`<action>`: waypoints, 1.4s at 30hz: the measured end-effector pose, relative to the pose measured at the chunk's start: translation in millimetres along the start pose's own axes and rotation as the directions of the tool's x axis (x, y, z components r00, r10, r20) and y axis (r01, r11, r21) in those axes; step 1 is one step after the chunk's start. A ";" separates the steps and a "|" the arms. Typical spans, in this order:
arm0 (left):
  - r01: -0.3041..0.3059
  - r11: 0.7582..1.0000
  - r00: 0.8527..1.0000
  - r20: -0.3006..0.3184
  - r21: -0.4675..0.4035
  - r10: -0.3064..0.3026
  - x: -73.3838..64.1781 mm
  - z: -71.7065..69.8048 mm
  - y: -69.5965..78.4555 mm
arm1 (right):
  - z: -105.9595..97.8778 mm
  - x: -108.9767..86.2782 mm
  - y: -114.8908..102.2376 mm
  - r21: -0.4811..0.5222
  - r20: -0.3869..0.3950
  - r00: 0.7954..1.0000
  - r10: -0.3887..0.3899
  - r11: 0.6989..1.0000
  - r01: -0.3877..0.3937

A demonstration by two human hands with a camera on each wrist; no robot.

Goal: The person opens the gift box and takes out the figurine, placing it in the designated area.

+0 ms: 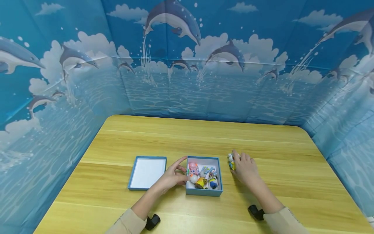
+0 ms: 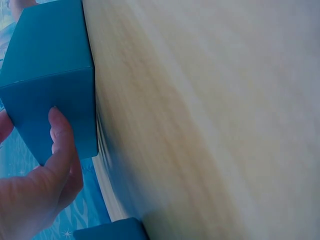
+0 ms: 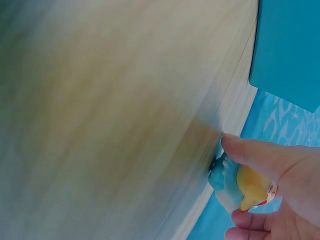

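Observation:
My left hand (image 1: 170,178) grips the left side of an open blue box (image 1: 204,192), with thumb and fingertips at its wall and rim. Inside the box lie several small toy figurines, among them a pink one (image 1: 193,168) and one in yellow (image 1: 201,183). To the right of the box, my right hand (image 1: 246,167) pinches a toy figurine (image 3: 250,182) between thumb and fingers, close over the table. This figurine has a white head, with yellow and blue below; the hand partly hides it.
A blue-edged box lid (image 1: 147,174) lies with its white inside up, left of the box. All of it rests on a wood-grain table (image 1: 204,139). A dolphin-print curtain (image 1: 181,87) stands behind the table and along both sides. Black wrist mounts (image 1: 152,222) show near the sleeves.

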State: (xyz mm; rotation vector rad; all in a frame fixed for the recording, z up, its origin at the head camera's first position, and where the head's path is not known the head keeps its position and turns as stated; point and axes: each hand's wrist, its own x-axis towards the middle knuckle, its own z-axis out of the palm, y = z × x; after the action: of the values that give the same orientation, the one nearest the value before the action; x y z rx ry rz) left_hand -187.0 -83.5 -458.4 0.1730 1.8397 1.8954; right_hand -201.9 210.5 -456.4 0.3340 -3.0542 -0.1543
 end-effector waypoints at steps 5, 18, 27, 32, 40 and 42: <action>-0.001 1.000 1.000 -0.003 0.005 0.001 0.7 0.0 0.0 | -1.3 -0.6 0.3 0.003 -0.001 1.000 0.004 1.000 -0.004; -0.004 1.000 1.000 -0.002 0.009 0.004 0.6 0.0 -0.5 | -2.7 -1.5 0.6 0.015 0.003 1.000 0.016 1.000 -0.016; -0.001 1.000 1.000 -0.004 0.011 0.001 -0.3 0.0 -1.3 | -4.4 -1.8 1.2 0.034 0.021 0.999 0.024 0.999 -0.025; 0.003 1.000 1.000 -0.011 0.017 -0.003 0.3 -0.1 -1.6 | -5.3 -1.4 3.5 0.033 0.030 0.999 0.031 0.999 -0.032; 0.003 1.000 1.000 -0.014 0.021 -0.002 1.3 -0.2 -2.0 | -25.8 -4.4 4.4 0.046 0.049 0.999 0.021 0.999 -0.023; 0.003 1.000 1.000 -0.017 0.023 -0.002 1.2 -0.3 -2.0 | -34.3 -5.2 3.6 0.049 0.049 0.999 0.011 0.999 -0.013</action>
State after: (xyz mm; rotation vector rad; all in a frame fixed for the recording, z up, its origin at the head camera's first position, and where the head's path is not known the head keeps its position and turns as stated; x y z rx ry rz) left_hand -187.7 -83.3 -460.7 0.1635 1.8729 1.8796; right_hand -194.9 212.0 -422.2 0.3194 -3.1115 -0.0873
